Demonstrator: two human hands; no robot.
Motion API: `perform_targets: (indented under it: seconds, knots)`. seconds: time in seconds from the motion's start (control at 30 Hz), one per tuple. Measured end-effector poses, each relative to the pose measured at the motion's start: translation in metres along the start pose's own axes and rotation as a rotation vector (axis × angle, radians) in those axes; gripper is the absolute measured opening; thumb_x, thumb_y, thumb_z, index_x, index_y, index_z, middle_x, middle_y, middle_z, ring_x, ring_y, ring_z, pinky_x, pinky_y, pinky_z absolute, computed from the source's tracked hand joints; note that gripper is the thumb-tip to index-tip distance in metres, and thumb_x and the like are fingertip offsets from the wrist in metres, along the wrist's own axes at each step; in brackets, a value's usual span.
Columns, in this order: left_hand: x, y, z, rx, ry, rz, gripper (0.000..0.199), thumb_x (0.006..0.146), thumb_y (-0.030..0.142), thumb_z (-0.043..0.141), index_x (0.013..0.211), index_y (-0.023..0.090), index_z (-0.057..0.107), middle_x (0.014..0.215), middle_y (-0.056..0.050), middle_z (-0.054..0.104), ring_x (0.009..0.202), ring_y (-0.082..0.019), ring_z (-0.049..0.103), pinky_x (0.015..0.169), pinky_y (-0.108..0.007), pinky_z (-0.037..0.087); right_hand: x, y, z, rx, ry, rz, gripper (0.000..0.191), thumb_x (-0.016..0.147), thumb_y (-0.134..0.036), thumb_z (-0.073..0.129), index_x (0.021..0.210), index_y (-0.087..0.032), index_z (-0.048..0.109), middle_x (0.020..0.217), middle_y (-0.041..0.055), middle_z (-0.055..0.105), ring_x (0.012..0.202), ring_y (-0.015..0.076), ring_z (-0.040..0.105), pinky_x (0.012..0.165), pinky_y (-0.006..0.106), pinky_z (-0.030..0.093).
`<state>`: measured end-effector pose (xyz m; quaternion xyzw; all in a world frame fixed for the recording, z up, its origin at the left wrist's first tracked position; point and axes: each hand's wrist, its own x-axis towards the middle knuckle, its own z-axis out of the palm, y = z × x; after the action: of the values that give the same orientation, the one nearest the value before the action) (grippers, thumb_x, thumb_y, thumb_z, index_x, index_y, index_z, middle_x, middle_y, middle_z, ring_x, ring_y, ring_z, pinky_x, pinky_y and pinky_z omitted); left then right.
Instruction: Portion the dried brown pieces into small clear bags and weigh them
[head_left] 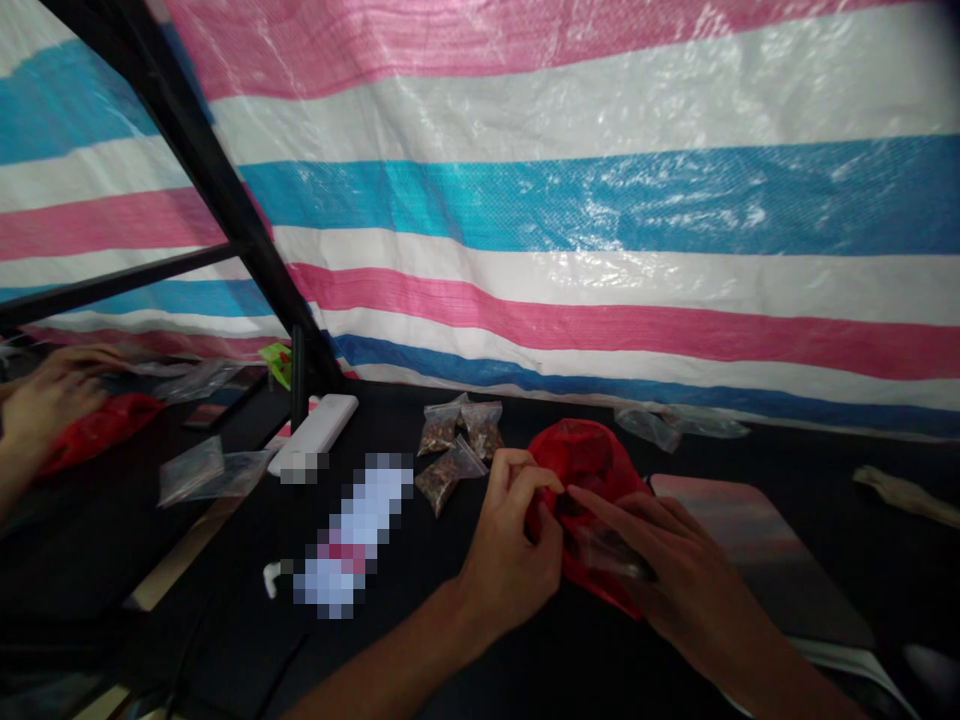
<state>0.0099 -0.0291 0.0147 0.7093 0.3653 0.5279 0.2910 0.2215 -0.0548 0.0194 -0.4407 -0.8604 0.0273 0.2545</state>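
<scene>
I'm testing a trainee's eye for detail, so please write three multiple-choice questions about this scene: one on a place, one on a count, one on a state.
1. Where do the filled small clear bags lie relative to the red plastic bag?
A) To its left
B) Underneath it
C) To its right

2. How many filled small clear bags lie on the black table?
A) Two
B) Three
C) Five

3. What state is the red plastic bag in?
A) Spread flat
B) Crumpled up
C) Knotted shut

1: A, they sit left of the red plastic bag, beyond the left hand.
2: B, three bags of brown bits form one small cluster.
3: B, its folds bunch around the left hand and the right hand.
</scene>
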Motion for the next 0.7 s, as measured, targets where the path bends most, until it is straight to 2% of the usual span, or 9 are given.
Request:
perform_targets:
  seconds: [0.2, 0.33, 0.5, 0.63, 0.7]
  knots:
    - [0.002, 0.002, -0.002, 0.017, -0.032, 0.025, 0.036, 0.082, -0.006, 0.051, 0.102, 0.023, 0.059, 0.107, -0.006, 0.053, 0.102, -0.020, 0.057, 0.087, -0.032, 0.052, -0.004, -0.004, 0.000, 0.085, -0.023, 0.027, 0.075, 0.089, -0.007, 0.060, 0.156, -0.036, 0.045, 0.114, 0.0028, 0.075, 0.101, 0.0215, 0.068, 0.086, 0.036, 0.057]
    - [0.005, 0.003, -0.005, 0.044, -0.021, 0.035, 0.032, 0.082, -0.003, 0.054, 0.101, 0.022, 0.059, 0.107, -0.007, 0.054, 0.105, -0.021, 0.058, 0.090, -0.035, 0.052, -0.004, -0.003, 0.001, 0.154, -0.011, 0.060, 0.065, 0.092, -0.010, 0.061, 0.150, -0.038, 0.053, 0.114, 0.0022, 0.075, 0.099, 0.0205, 0.069, 0.085, 0.035, 0.059]
    - [0.007, 0.004, -0.010, 0.106, -0.022, 0.061, 0.028, 0.083, -0.001, 0.055, 0.097, 0.022, 0.061, 0.104, -0.007, 0.058, 0.105, -0.023, 0.058, 0.090, -0.037, 0.049, -0.005, 0.000, 0.001, 0.237, -0.045, 0.152, 0.057, 0.097, -0.019, 0.061, 0.150, -0.038, 0.053, 0.117, 0.0035, 0.073, 0.104, 0.0203, 0.071, 0.090, 0.035, 0.061]
    - [0.008, 0.004, -0.012, 0.144, -0.033, 0.101, 0.024, 0.083, -0.001, 0.056, 0.090, 0.021, 0.061, 0.098, -0.006, 0.061, 0.101, -0.023, 0.058, 0.088, -0.038, 0.047, -0.009, 0.007, -0.012, 0.216, -0.015, 0.235, 0.053, 0.096, -0.024, 0.063, 0.147, -0.037, 0.056, 0.126, 0.0048, 0.072, 0.113, 0.0230, 0.070, 0.092, 0.036, 0.061]
    - [0.009, 0.003, -0.011, 0.149, -0.041, 0.102, 0.024, 0.083, -0.001, 0.056, 0.089, 0.021, 0.061, 0.097, -0.005, 0.062, 0.100, -0.022, 0.058, 0.088, -0.038, 0.047, -0.011, 0.017, -0.025, 0.182, 0.028, 0.282, 0.051, 0.094, -0.026, 0.064, 0.144, -0.035, 0.059, 0.125, 0.0054, 0.073, 0.110, 0.0246, 0.072, 0.090, 0.037, 0.062]
